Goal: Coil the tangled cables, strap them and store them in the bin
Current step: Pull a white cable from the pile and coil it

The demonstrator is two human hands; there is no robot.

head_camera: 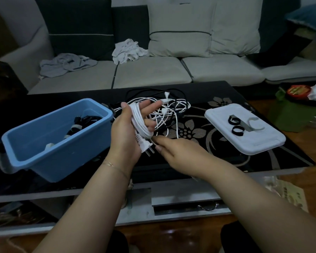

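Observation:
My left hand (pixel 125 132) holds a coiled white power cable (pixel 140 123) wound around its palm, with the plug (pixel 144 146) hanging at the bottom. My right hand (pixel 179 152) sits just right of the plug, its fingertips pinching the thin white strand that leads from the coil. Behind both hands a tangle of white and black cables (pixel 171 108) lies on the table. The blue bin (pixel 49 139) stands to the left with strapped cables inside. Black and pale straps (pixel 236 125) lie on the white bin lid (pixel 244 128) at the right.
The black glass coffee table (pixel 217 152) has floral patterning and a drawer below its front edge. A sofa with cushions and crumpled cloths (pixel 128 51) runs along the back. Green and red items (pixel 297 99) sit on the floor at the far right.

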